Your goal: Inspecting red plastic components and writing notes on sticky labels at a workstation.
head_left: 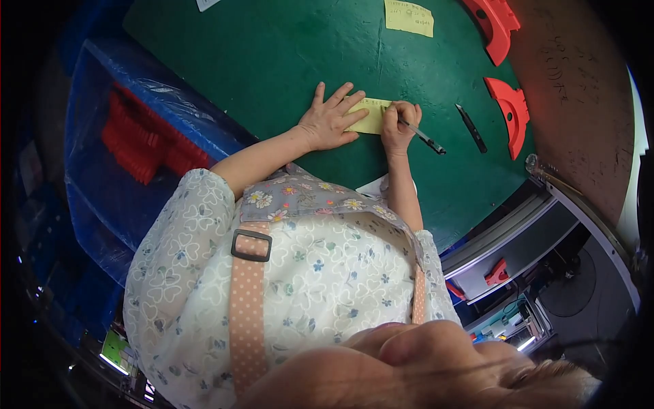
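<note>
A small yellow paper note [370,123] lies on the green tabletop [286,61], with a line of handwriting along its upper part. My left hand [330,121] rests flat with fingers spread, its fingertips over the note's left side. At the note's right edge, my right hand [398,129] is closed around a pen [426,140] with a clear barrel and black end. The pen leans to the lower right; its tip is hidden by my fingers. To the right of this hand lies a black utility knife [471,128].
Two red curved plastic parts [511,116] lie along the table's right side. Another yellow note [409,18] is at the far edge. A blue plastic-lined bin [92,75] at left holds red parts [146,140]. Shelving [504,252] stands at lower right.
</note>
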A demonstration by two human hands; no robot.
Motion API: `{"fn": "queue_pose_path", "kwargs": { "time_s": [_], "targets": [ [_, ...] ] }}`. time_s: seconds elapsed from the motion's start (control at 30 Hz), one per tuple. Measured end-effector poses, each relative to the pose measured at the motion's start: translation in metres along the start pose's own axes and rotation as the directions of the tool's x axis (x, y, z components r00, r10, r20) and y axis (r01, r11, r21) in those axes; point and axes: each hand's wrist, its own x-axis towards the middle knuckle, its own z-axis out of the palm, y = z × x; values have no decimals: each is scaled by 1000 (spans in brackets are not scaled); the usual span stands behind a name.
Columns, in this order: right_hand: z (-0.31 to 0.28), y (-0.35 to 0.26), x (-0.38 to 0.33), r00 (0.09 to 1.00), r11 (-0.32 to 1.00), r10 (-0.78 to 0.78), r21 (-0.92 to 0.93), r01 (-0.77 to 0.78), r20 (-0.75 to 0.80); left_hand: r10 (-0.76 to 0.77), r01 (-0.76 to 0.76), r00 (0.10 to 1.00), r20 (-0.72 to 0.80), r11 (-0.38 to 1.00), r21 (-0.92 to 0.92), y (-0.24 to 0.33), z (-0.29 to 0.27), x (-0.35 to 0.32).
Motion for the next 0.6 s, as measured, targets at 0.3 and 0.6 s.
{"fn": "queue_pose_path", "kwargs": {
  "time_s": [0.3, 0.6],
  "targets": [
    [-1, -1, 2, 1000, 1000, -16, -9, 17, 25, -3, 3, 1000, 13, 1000, -5, -1, 0, 1],
    [0, 0, 1, 999, 1000, -15, -25, 14, -37, 5, -5, 1000, 27, 1000, 5, 0, 0, 0]
  ]
}}
